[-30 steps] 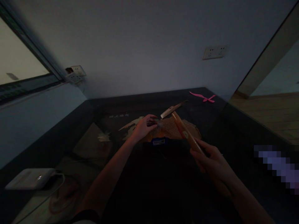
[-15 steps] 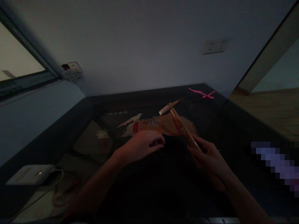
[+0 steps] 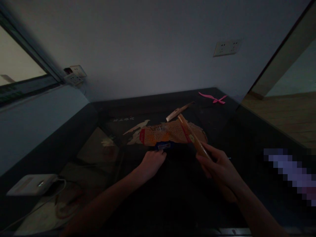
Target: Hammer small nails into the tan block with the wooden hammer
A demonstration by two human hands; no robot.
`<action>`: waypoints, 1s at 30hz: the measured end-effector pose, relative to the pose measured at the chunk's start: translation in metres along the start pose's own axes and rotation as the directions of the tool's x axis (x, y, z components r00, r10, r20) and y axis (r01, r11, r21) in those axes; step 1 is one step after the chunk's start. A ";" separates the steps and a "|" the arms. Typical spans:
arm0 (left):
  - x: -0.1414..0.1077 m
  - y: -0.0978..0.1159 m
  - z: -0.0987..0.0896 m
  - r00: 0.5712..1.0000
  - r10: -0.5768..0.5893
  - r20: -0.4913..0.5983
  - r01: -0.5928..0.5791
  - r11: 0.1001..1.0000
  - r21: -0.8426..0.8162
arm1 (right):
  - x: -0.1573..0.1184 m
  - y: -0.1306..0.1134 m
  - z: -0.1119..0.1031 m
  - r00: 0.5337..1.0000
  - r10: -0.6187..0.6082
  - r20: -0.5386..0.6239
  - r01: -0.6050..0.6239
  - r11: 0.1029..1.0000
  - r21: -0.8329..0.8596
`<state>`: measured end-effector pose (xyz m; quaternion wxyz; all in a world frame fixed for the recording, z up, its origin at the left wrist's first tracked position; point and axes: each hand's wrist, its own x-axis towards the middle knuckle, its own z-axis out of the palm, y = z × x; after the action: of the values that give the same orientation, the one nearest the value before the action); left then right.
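My right hand point(image 3: 221, 168) is wrapped round the brown wooden handle of a hammer point(image 3: 196, 140). The hammer tilts up and to the left, its long narrow head beyond the handle's top. Behind it on the dark table lies an orange-brown patterned bag point(image 3: 170, 131) with red bands near its ends. A small blue packet point(image 3: 164, 145) with a pale label sits against the bag's near edge. Just in front of the packet is my left hand point(image 3: 151, 163), fingers curled and fingertips close to its lower edge. What those fingers hold, if anything, is hidden.
A white box-shaped device point(image 3: 32, 185) with a cable lies at the left. Pink ribbon point(image 3: 217, 99) rests near the table's back right corner. A pixelated purple patch point(image 3: 288, 171) is at the right. Wall sockets point(image 3: 227, 47) are above the table point(image 3: 148, 207).
My left hand has drawn back toward me and slightly left, uncovering the blue packet. My right hand and the hammer keep nearly the same position.
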<state>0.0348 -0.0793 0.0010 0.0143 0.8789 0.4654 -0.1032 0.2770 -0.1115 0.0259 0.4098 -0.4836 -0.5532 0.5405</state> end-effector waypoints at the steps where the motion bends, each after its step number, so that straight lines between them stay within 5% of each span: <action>1: 0.000 0.000 0.001 1.000 0.004 -0.005 -0.004 1.000 0.008 | 0.000 0.000 0.000 1.000 0.003 -0.001 -0.003 1.000 0.002; 5: -0.005 0.005 -0.005 1.000 -0.014 0.008 0.015 0.999 -0.044 | 0.001 -0.001 0.001 1.000 0.020 0.002 -0.020 1.000 -0.010; 10: -0.027 0.005 -0.041 0.995 0.098 -0.028 -0.102 0.949 -0.299 | 0.001 -0.003 0.002 1.000 0.020 -0.007 -0.020 1.000 -0.008; 14: -0.032 -0.017 -0.077 0.968 0.127 -0.215 -0.219 0.845 -0.488 | 0.001 -0.001 0.003 1.000 0.027 -0.003 -0.028 0.999 -0.021; 17: -0.011 -0.043 -0.090 0.900 -0.027 -0.436 -0.268 0.753 -0.601 | 0.002 0.001 0.003 0.999 0.035 -0.014 -0.036 0.999 -0.023; 22: 0.043 -0.077 -0.069 0.703 -0.372 -0.607 -0.255 0.664 -0.702 | 0.002 0.001 0.004 0.999 0.043 -0.023 -0.044 0.998 -0.043; 26: 0.063 -0.083 -0.046 0.715 -0.413 -0.565 -0.290 0.559 -0.776 | 0.004 0.001 0.005 0.997 0.062 -0.037 -0.064 0.996 -0.067; 30: 0.064 -0.077 -0.043 0.735 -0.419 -0.533 -0.326 0.471 -0.820 | 0.005 0.003 0.004 0.997 0.071 -0.038 -0.073 0.995 -0.070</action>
<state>0.0136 0.0217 0.0366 0.2904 0.6991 0.4460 0.4775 0.2723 -0.1075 0.0226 0.3824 -0.5271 -0.5468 0.5262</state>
